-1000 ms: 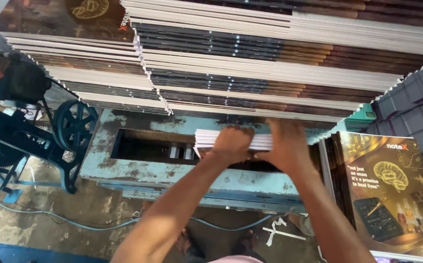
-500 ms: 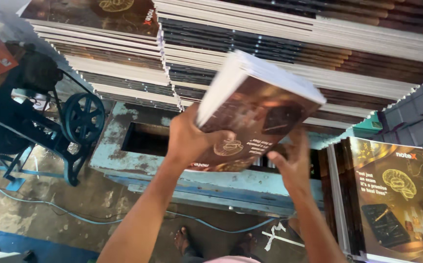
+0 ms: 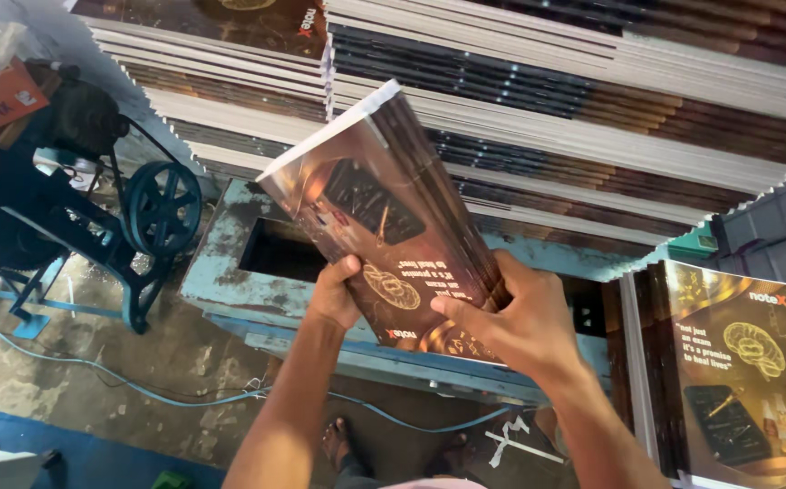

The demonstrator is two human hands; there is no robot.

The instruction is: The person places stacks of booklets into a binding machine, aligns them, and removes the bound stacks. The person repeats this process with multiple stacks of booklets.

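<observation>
I hold a thick bundle of brown glossy-covered notebooks (image 3: 384, 226) up in front of me, tilted so its cover faces me. My left hand (image 3: 334, 294) grips its lower left edge with the thumb on the cover. My right hand (image 3: 520, 317) wraps the lower right corner and spine side. Below the bundle lies a worn blue metal machine table (image 3: 230, 272) with a dark rectangular opening (image 3: 279, 249).
Tall stacks of the same notebooks (image 3: 574, 118) fill the shelf above and behind. Another stack with a brown cover (image 3: 737, 362) stands at the right. A dark blue machine with a spoked wheel (image 3: 162, 208) stands at the left. A blue cable (image 3: 139, 389) runs over the stained floor.
Both hands lifted the bundle off the blue table and turned it upward. It now stands higher and more tilted, cover toward me.
</observation>
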